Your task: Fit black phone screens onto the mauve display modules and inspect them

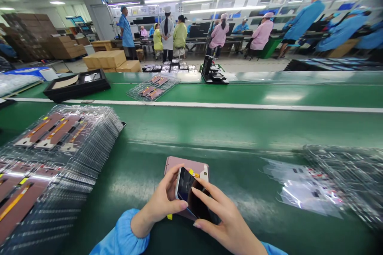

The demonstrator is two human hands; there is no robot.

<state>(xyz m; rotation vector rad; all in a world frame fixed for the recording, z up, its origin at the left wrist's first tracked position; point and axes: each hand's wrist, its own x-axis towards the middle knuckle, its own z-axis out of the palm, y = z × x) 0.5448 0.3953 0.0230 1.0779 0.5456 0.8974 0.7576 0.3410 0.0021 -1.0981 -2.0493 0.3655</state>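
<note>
A smartphone with a dark glossy screen and pale edge is tilted between my two hands. My left hand grips it along its left edge, thumb at the lower side. My right hand lies over its right part, fingertips on the screen and thumb by the lower edge. Under the phone, a pinkish-brown display panel with a yellow tab and orange ribbon lies on the green work surface. My hands and the phone hide much of the panel.
At left rises a tall stack of clear plastic trays with brown panels in them. Clear films and more clear trays lie at right. Farther back are another tray, a black box and a black fixture. Several people work beyond.
</note>
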